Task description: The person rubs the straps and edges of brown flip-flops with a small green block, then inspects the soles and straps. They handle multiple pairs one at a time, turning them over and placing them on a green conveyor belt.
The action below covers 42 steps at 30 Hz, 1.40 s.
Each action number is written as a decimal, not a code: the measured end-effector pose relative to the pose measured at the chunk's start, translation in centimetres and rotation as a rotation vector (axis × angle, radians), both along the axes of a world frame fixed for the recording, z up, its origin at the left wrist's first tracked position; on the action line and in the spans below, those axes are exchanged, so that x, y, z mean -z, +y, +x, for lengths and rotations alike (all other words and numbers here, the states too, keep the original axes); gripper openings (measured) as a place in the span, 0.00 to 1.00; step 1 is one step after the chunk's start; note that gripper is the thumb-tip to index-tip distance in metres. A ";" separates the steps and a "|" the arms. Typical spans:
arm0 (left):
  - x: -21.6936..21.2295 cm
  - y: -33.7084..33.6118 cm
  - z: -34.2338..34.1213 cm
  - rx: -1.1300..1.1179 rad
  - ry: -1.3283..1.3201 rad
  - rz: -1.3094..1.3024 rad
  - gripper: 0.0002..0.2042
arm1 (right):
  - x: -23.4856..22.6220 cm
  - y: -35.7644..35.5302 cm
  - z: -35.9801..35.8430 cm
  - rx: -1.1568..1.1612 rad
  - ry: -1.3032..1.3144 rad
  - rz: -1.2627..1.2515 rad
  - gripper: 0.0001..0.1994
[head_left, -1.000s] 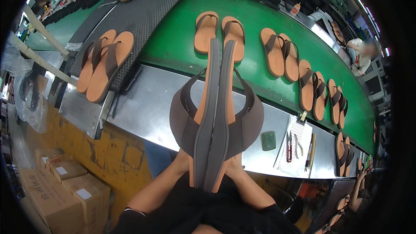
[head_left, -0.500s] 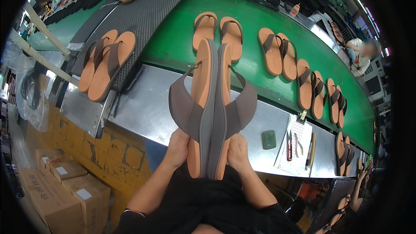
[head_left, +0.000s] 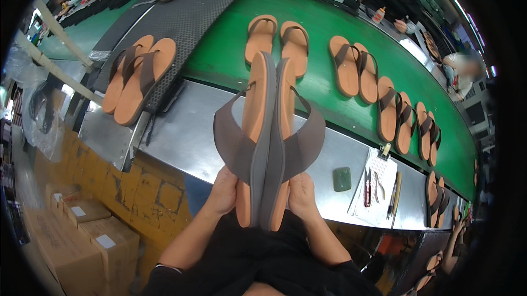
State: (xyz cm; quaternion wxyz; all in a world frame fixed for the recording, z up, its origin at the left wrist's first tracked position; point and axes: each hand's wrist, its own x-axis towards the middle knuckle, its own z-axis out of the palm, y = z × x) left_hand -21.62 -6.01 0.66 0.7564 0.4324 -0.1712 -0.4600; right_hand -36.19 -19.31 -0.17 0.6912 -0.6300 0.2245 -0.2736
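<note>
I hold a pair of orange flip-flops with grey soles and brown straps upright, sole to sole, over the steel table edge (head_left: 181, 142). My left hand (head_left: 222, 192) grips the heel of the left flip-flop (head_left: 253, 131). My right hand (head_left: 302, 194) grips the heel of the right flip-flop (head_left: 282, 148). The brown straps bulge outward on both sides. Toes point away from me, toward the green conveyor belt (head_left: 324, 85).
Several more pairs of orange flip-flops (head_left: 277, 38) lie along the green belt. Another pair (head_left: 137, 79) rests on a dark mat at left. A clipboard with cutters and a pen (head_left: 376, 186) and a small green pad (head_left: 342, 179) lie on the steel. Cardboard boxes (head_left: 71, 230) stand lower left. Other people work at the far side.
The pair has come slightly closer and lower toward me, and my hands have shifted up along the heels. The straps stay spread outward.
</note>
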 end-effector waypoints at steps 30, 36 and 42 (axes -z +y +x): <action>1.2 -0.7 0.6 -0.166 0.016 0.245 0.22 | 1.9 1.5 5.6 -0.170 0.077 0.203 0.24; 1.3 0.4 -0.5 -0.191 0.005 0.210 0.23 | 2.4 1.0 5.9 -0.187 0.153 0.303 0.25; 2.2 1.2 -1.1 -0.215 -0.098 0.170 0.25 | 2.9 0.6 5.7 -0.201 0.155 0.284 0.25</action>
